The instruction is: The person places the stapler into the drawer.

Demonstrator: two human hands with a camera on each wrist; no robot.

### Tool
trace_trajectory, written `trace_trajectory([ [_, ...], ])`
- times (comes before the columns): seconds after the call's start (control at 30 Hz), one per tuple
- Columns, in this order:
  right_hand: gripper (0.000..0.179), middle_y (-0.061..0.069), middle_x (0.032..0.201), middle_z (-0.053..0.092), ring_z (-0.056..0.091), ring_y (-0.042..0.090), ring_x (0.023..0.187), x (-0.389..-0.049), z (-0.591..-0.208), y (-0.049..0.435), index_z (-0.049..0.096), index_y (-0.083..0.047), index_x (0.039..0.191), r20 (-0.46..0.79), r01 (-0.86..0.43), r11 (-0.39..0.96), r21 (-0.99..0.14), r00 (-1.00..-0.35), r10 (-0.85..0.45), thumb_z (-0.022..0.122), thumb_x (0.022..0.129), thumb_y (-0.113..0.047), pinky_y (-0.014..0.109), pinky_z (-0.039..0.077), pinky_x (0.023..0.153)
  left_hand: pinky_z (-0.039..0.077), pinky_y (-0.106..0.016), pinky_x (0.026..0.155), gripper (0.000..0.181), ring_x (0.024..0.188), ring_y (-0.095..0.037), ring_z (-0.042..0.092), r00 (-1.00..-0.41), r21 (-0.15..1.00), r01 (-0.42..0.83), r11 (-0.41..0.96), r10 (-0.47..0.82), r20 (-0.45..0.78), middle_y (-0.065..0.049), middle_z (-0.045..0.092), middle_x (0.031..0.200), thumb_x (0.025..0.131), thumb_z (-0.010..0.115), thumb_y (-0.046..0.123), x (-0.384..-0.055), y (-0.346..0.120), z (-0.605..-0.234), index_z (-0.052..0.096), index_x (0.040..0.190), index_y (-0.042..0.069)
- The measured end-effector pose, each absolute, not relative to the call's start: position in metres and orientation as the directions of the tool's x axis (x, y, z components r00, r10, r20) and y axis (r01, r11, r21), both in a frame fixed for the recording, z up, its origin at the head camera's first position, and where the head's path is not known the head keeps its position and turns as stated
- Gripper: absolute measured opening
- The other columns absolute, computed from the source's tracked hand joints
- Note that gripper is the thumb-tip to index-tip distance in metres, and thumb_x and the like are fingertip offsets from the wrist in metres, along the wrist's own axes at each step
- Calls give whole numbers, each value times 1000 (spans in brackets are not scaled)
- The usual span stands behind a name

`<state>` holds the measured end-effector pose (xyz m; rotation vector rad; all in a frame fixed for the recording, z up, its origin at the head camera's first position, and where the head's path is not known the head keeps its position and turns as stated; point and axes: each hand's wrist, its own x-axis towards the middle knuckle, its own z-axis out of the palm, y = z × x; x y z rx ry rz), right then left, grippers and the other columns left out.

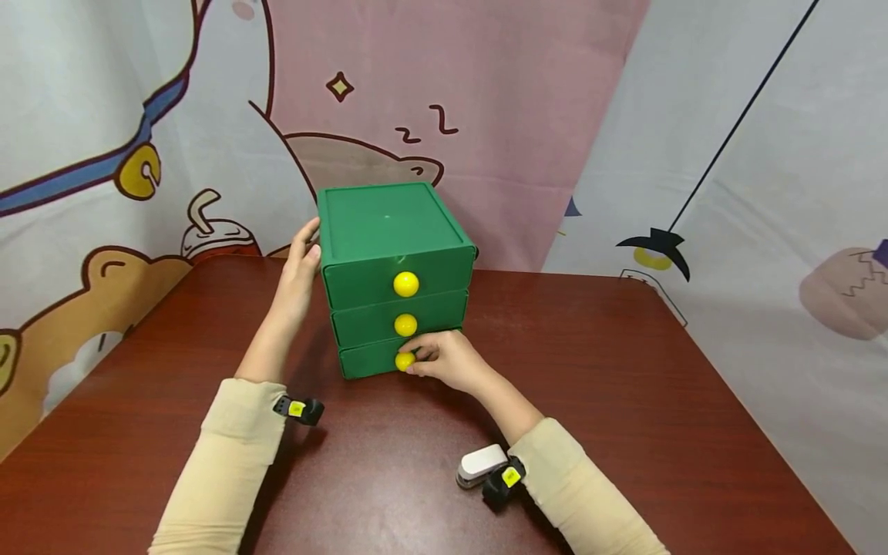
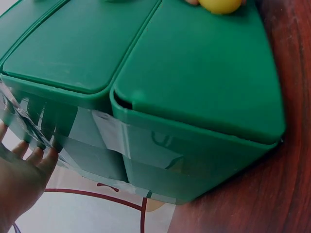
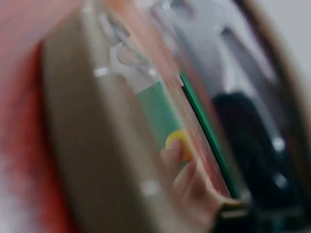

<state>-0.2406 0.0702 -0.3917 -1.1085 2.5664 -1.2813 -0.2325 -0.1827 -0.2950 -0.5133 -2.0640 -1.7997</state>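
A green three-drawer box (image 1: 388, 220) stands on the table, each drawer front bearing a round yellow knob. My left hand (image 1: 298, 270) rests against its left side, fingers fairly straight; the left wrist view shows the fingertips on clear tape along that side. With thumb and fingers my right hand (image 1: 451, 359) pinches the bottom yellow knob (image 1: 404, 361). A narrow gap shows at the upper corner of the bottom drawer (image 2: 204, 73). Near my right wrist lies a stapler (image 1: 480, 465) with a white top, which blurs across much of the right wrist view.
The brown table (image 1: 590, 370) extends on both sides of the box. A cartoon-printed curtain (image 1: 527, 100) hangs behind it. Wrist cameras (image 1: 300, 409) sit on both sleeves, the right one close beside the stapler.
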Motion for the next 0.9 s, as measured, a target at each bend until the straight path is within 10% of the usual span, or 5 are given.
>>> trace_trajectory([
  [0.9, 20, -12, 83, 65, 61, 2, 72, -178, -373, 119, 68, -17, 96, 216, -619, 327, -714, -639, -739, 69, 79, -27, 22, 49, 64, 15, -50, 101, 56, 127, -28, 20, -877, 870, 480, 117, 41, 478, -13, 18, 143, 94, 33, 29, -232, -182, -295, 17, 144, 9],
])
